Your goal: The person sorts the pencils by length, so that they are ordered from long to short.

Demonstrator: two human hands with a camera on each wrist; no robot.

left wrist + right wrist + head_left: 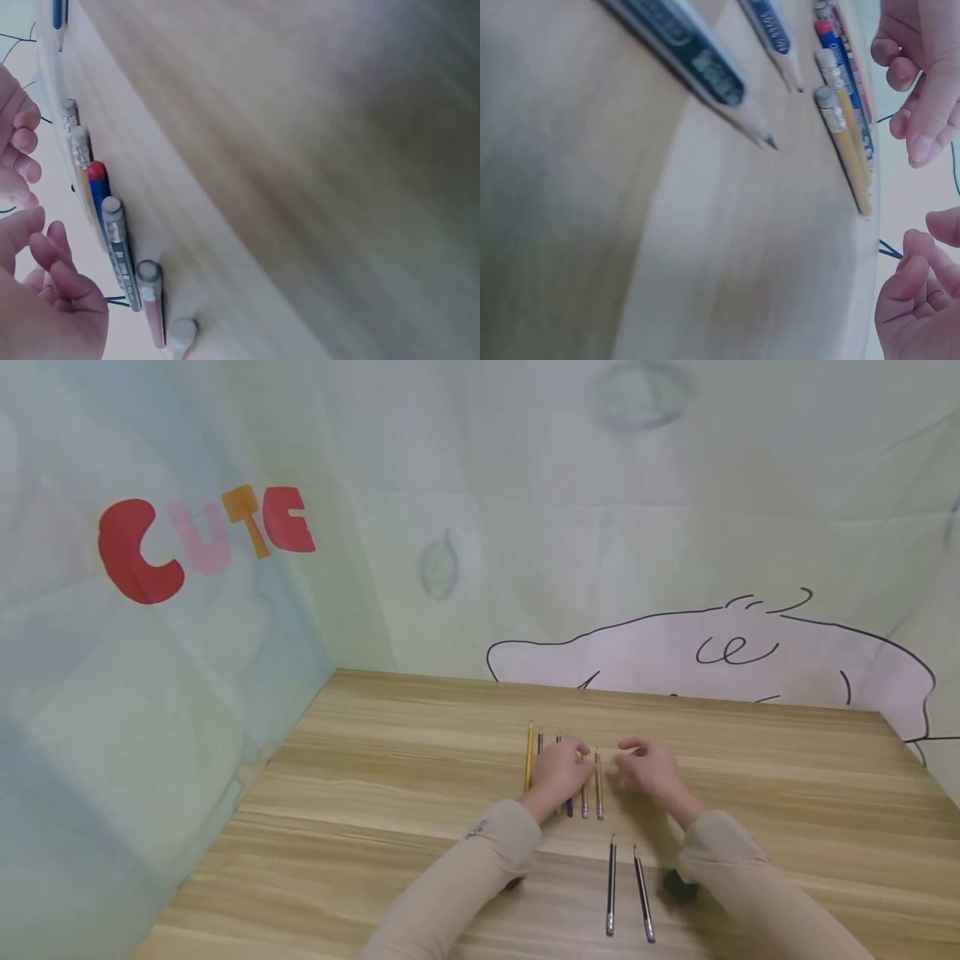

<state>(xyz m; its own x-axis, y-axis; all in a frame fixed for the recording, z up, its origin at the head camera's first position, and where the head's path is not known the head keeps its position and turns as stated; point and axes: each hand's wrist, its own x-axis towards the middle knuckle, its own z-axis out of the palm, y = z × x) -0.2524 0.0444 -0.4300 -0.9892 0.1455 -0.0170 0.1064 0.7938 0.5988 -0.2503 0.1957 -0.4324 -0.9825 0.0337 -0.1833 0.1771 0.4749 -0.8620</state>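
Note:
Several pencils lie side by side on the wooden table, points away from me. At the row's left end is a yellow pencil (528,752), followed by a dark reddish pencil (152,300). A blue pencil with a red end (98,180) lies mid-row, and two tan pencils with eraser ends, one the outermost pencil (599,789), finish the right side. My left hand (561,770) hovers over the row, fingers loosely bent, hiding part of it. Just right of the row, my right hand (651,768) is held above the table. Neither hand visibly holds anything.
Closer to me, two dark pencils, a left one (611,885) and a right one (643,893), lie apart from the row. A dark object (678,887) shows beside the right sleeve. Printed cloth (420,460) hangs behind the table (375,760) and along its left side.

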